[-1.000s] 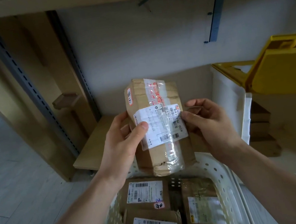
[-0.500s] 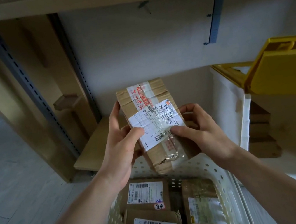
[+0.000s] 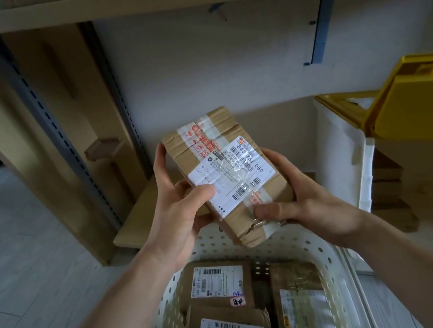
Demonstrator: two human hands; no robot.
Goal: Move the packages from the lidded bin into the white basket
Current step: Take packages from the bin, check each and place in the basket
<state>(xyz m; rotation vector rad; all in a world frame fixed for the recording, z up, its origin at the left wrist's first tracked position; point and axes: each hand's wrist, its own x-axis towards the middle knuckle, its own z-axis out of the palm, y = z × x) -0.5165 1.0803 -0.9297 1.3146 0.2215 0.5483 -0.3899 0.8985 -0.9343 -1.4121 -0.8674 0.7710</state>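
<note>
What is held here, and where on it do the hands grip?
A taped cardboard package, above the white basket. The left hand grips its left edge, the right hand its lower right corner.

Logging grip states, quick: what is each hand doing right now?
Left hand: holds the taped cardboard package.
Right hand: holds the same package.

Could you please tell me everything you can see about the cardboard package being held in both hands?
The cardboard package is a small brown box, creased and dented, bound lengthwise with clear tape and a white strip printed in red. A white shipping label with barcodes and printed digits covers its upper face under the tape. It is held tilted, far end higher, in the air above the white basket, not touching it. The left hand grips its left side with the thumb on the label; the right hand grips its right side and near corner.
</note>
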